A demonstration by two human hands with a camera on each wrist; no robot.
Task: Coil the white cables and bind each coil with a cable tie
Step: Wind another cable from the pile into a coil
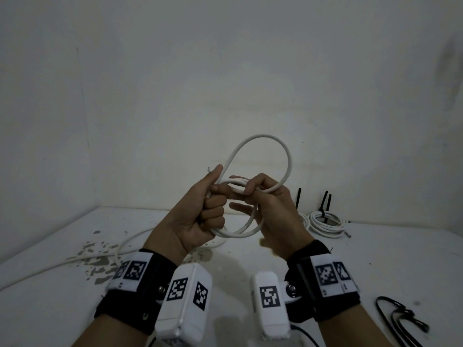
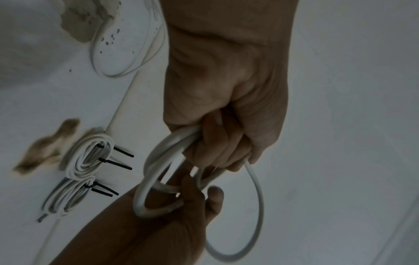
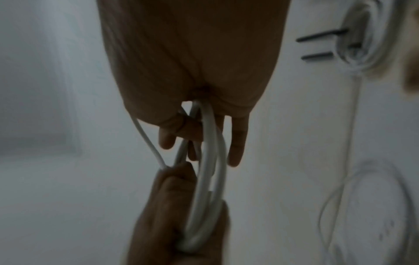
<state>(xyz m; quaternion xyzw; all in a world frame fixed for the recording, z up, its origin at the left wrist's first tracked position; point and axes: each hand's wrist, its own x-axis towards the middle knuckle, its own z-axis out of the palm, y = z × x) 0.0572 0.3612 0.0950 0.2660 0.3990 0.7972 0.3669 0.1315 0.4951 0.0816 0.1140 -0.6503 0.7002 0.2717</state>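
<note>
Mid-coil, up in the air above the counter point(image 1: 250, 259). Left hand point(image 1: 200, 209) fisted tight round the gathered turns of the white cable point(image 1: 263, 139), thumb up, cut end poking out just past it. Right hand point(image 1: 273, 211) pinching the newest loop between thumb and forefinger against the bundle, the other fingers point(image 3: 237, 143) hanging straight and loose. One big loop standing proud above both hands, not yet folded down.

Looks a springy, fairly stiff cable: holding a round arc by itself, light, smooth-jacketed, so probably keen to slip or spring open if the fist eases. Best hold, by the look of it, right where the turns cross inside the left fist, with the right hand only steering each new turn in.

Two finished coils point(image 2: 90, 157) lying side by side far right on the counter, black ties point(image 2: 118, 164) sticking up. More loose cable point(image 1: 130, 244) trailing on the counter, lower left. Spare cable ties point(image 1: 400, 319) near the right edge, cut off by the frame.

Hard to say how many turns sit in the fist: hidden by the fingers. Right wrist view blurred; whether the trailing cable joins this coil, not traceable.
</note>
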